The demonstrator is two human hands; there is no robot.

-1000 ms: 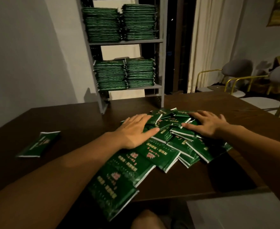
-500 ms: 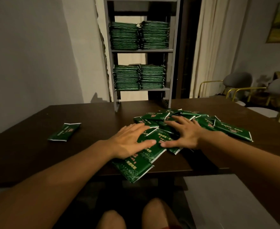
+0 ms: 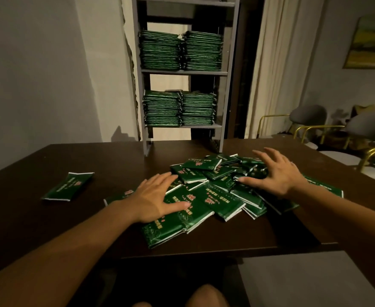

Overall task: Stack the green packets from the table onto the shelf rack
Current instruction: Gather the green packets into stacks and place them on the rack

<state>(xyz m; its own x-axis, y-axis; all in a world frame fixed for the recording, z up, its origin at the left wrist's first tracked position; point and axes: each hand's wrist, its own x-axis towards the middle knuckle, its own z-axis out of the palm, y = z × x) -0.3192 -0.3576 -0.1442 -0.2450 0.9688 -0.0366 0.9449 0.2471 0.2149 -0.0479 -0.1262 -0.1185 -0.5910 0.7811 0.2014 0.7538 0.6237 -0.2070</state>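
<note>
While both arms reach forward, left hand (image 3: 153, 201) and right hand (image 3: 278, 176) lie flat on packets (image 3: 213, 187).

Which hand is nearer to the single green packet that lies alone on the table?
Left. The left hand rests on the packet pile's near-left edge, just right of the lone packet. The right hand is beyond, on the pile's far side.

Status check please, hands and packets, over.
Left hand flat on the packet pile, nothing gripped. Right hand spread on its far side. One stray packet apart, left. Shelf rack path unobstructed.

Four packet stacks (image 3: 180, 80) on rack — one stray packet (image 3: 68, 186).
</note>
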